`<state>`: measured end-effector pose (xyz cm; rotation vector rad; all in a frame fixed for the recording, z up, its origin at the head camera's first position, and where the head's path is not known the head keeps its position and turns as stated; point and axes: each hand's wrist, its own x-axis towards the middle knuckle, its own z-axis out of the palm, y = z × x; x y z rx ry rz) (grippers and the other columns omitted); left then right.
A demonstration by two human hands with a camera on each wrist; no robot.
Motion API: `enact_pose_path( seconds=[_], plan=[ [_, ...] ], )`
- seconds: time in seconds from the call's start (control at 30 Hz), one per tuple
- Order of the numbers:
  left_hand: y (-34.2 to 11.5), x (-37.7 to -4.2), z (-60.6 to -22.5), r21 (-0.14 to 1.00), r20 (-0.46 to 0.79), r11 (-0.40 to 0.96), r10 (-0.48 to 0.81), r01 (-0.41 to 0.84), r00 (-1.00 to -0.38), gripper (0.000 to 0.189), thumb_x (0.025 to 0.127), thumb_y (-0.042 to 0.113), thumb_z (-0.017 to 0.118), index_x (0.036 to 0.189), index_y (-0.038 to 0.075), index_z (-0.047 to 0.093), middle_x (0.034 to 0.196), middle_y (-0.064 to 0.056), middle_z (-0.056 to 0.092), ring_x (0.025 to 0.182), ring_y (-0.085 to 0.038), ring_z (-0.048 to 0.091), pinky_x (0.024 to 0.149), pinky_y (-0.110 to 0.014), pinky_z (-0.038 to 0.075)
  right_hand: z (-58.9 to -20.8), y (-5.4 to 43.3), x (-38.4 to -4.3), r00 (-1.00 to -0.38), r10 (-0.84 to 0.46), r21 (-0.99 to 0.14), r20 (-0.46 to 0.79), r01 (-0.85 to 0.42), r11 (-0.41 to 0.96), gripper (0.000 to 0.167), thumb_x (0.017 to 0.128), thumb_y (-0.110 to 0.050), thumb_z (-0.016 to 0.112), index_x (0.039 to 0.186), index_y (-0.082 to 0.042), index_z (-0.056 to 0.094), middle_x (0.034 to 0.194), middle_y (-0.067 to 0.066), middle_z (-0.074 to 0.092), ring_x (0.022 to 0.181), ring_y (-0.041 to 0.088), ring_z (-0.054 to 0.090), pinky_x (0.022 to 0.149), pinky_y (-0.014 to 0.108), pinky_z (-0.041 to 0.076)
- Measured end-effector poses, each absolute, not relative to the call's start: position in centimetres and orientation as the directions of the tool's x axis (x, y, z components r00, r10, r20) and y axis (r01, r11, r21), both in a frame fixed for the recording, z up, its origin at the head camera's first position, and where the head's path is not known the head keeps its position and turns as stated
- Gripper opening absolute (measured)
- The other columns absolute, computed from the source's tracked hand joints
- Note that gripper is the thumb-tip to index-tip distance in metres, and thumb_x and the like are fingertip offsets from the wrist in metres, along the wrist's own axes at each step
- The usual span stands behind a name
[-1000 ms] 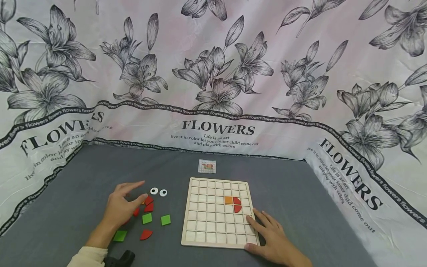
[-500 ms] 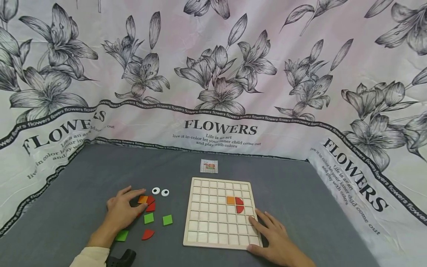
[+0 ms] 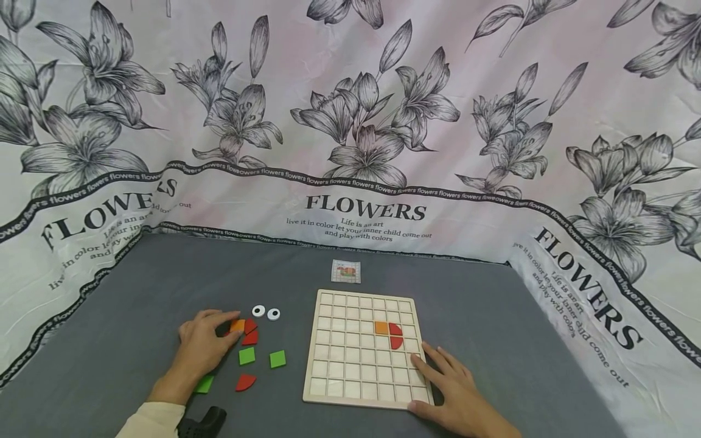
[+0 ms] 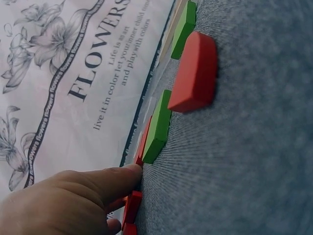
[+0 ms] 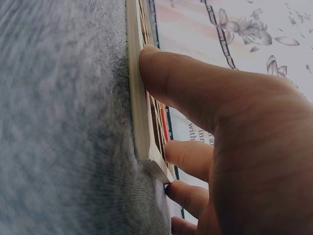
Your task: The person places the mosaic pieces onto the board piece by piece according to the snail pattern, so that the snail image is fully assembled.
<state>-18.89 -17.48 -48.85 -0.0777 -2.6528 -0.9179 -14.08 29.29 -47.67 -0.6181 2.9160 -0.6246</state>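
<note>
Your left hand [image 4: 73,203] fills the lower left corner, thumb stretched forward, its tip just beside the near end of a green block [image 4: 159,127]. Behind that block you see a narrow strip of red piece [image 4: 144,139]; under your thumb is a small red block [image 4: 131,208]. Your other fingers are mostly hidden, their grip unclear. A round-ended red block [image 4: 195,71] rests nearest on the grey worktop [image 4: 244,161], with a farther green block [image 4: 184,30] beyond. Flower-printed cloth [image 4: 98,73] stands behind.

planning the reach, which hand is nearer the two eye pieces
Left. Left hand: just left of the eye pieces. Right hand: far right of them, across the wooden grid board.
</note>
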Motion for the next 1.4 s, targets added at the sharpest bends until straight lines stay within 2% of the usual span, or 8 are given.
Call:
enact_pose_path(
  seconds=[0.13,0.3,0.47,0.67,0.9,1.07,1.2,1.4],
  plan=[
    [-17.3,-19.0,-48.9,0.572,0.397,0.792,-0.04,0.213,-0.917,0.039,0.074,0.011,0.084,0.109,0.001,0.072,0.099,-0.017,0.065,0.1,-0.036,0.054,0.086,-0.06,0.027,-47.7,29.4,-14.0,-0.915,-0.404,-0.416,-0.011,-0.363,0.834,0.08,0.084,-0.063,0.061,0.145,-0.014,0.046,0.154,0.012,0.028,0.137,0.042,0.022,0.096,0.071,0.019],
    [-17.1,-19.2,-49.0,0.527,0.519,0.796,-0.026,0.297,-0.854,0.039,0.071,0.007,0.086,0.106,-0.002,0.072,0.091,-0.014,0.067,0.093,-0.035,0.056,0.084,-0.06,0.03,-47.8,29.7,-13.9,-0.915,-0.402,-0.419,-0.01,-0.361,0.833,0.08,0.084,-0.062,0.062,0.145,-0.013,0.046,0.154,0.012,0.029,0.137,0.043,0.022,0.096,0.072,0.019],
    [-16.5,-19.1,-48.5,0.473,0.635,0.785,0.01,0.399,-0.773,0.041,0.067,0.003,0.087,0.105,-0.003,0.072,0.091,-0.013,0.069,0.091,-0.034,0.06,0.085,-0.058,0.032,-47.8,29.8,-13.8,-0.915,-0.403,-0.422,-0.018,-0.358,0.833,0.079,0.084,-0.061,0.062,0.145,-0.013,0.046,0.154,0.013,0.029,0.137,0.044,0.021,0.095,0.072,0.019],
    [-15.0,-19.1,-46.9,0.388,0.735,0.756,0.091,0.527,-0.672,0.044,0.063,0.003,0.088,0.103,-0.003,0.072,0.094,-0.014,0.069,0.092,-0.033,0.061,0.087,-0.061,0.029,-47.9,29.9,-13.7,-0.916,-0.401,-0.427,-0.023,-0.353,0.832,0.081,0.084,-0.062,0.062,0.145,-0.013,0.045,0.154,0.013,0.028,0.137,0.044,0.021,0.096,0.072,0.019],
    [-12.6,-19.3,-44.9,0.354,0.779,0.691,0.155,0.63,-0.608,0.045,0.063,0.001,0.087,0.104,-0.005,0.071,0.094,-0.013,0.069,0.091,-0.034,0.061,0.084,-0.058,0.032,-47.9,29.9,-13.9,-0.92,-0.391,-0.412,-0.036,-0.343,0.844,0.081,0.084,-0.065,0.06,0.146,-0.015,0.045,0.155,0.009,0.027,0.138,0.042,0.02,0.095,0.072,0.02],
    [-11.0,-19.7,-43.9,0.336,0.804,0.633,0.193,0.698,-0.562,0.047,0.062,-0.001,0.088,0.106,-0.005,0.071,0.093,-0.012,0.069,0.089,-0.03,0.063,0.081,-0.053,0.045,-47.7,29.8,-14.0,-0.92,-0.391,-0.411,-0.03,-0.345,0.844,0.081,0.083,-0.065,0.061,0.145,-0.015,0.046,0.155,0.01,0.027,0.137,0.043,0.021,0.096,0.071,0.019],
    [-9.7,-20.0,-43.5,0.347,0.805,0.585,0.216,0.733,-0.553,0.047,0.063,-0.002,0.087,0.107,-0.006,0.07,0.095,-0.011,0.068,0.09,-0.026,0.064,0.072,-0.045,0.053,-47.6,29.7,-14.2,-0.917,-0.399,-0.417,-0.015,-0.357,0.836,0.08,0.083,-0.063,0.061,0.145,-0.015,0.046,0.154,0.01,0.029,0.136,0.045,0.022,0.096,0.071,0.019],
    [-7.7,-20.7,-43.2,0.352,0.791,0.555,0.254,0.754,-0.557,0.042,0.069,0.002,0.086,0.107,-0.004,0.07,0.095,-0.01,0.068,0.092,-0.025,0.063,0.075,-0.042,0.053,-47.6,29.7,-14.2,-0.909,-0.416,-0.43,-0.011,-0.371,0.823,0.077,0.085,-0.06,0.062,0.145,-0.015,0.046,0.154,0.011,0.029,0.136,0.046,0.023,0.096,0.072,0.018]
  ],
)
